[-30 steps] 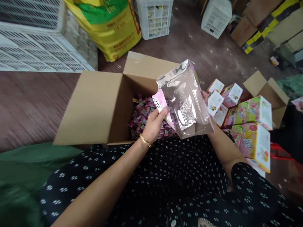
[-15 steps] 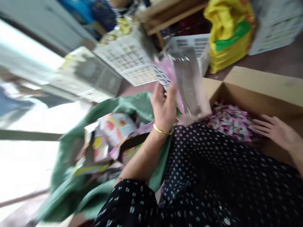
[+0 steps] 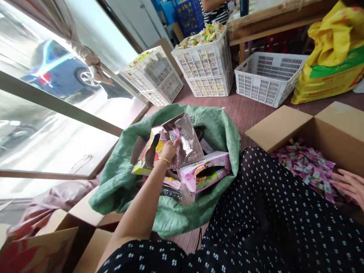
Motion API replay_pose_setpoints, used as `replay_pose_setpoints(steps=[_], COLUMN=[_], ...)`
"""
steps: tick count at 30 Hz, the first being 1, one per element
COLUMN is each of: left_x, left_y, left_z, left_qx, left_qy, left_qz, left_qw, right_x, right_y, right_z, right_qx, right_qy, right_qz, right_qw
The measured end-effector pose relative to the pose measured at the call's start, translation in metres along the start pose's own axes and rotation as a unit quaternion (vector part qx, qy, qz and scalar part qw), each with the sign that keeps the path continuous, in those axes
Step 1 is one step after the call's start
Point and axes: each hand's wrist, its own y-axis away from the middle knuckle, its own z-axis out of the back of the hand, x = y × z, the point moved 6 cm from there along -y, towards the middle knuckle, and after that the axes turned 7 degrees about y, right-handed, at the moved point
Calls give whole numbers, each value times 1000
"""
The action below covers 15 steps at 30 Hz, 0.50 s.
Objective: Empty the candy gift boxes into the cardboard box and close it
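Observation:
My left hand (image 3: 170, 152), with a gold bangle at the wrist, is closed on a pink packaging box with a clear plastic window (image 3: 191, 143). It holds the box inside the mouth of a big green sack (image 3: 231, 132). Other printed packaging boxes lie in the sack, among them a pink one with a dark cut-out (image 3: 189, 176). At the right edge my right hand (image 3: 349, 185) has its fingers stretched out over small pink sachets (image 3: 309, 167). These sachets lie in an open cardboard box (image 3: 338, 136). Part of the right hand is cut off by the frame.
White crates with yellow packets (image 3: 201, 64) stand at the back, near a white crate (image 3: 256, 87) and a yellow bag (image 3: 327, 72). More cardboard boxes (image 3: 88, 235) sit at lower left, beside the window. Behind, a person in stripes is at a table (image 3: 267, 22).
My left hand has carried the windowed box from over my lap leftward and down into the green sack. The right hand stays by the sachets, and the view has turned.

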Motion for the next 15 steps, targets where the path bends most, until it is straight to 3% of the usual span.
replay_pose_setpoints(steps=[2,4,6,7,9,11,13,15], left_x=[0,1,7,11,21,32,41,43], left_y=[4,9,19,26,43,55,59,54], left_z=[-5,-3,7,15,30,31,16,-4], left_qx=[-12,-25,-65,-94,-137,-110,-19,54], left_qy=[28,52,83,101,126,116,63,-16], left_qz=[8,16,7,-10,-55,-79,-67,-50], left_qw=[1000,998,994,990,981,984,996,997], right_x=[76,158,226,252,282,287,283,293], right_y=[19,41,63,71,77,69,54,45], right_z=[-57,-135,-225,-267,-339,-393,-424,-431], right_qx=[47,110,168,165,127,115,117,94], right_qy=[-17,16,125,181,296,394,450,442], right_qz=[88,191,293,347,403,398,364,362], right_qw=[995,975,933,905,856,821,807,815])
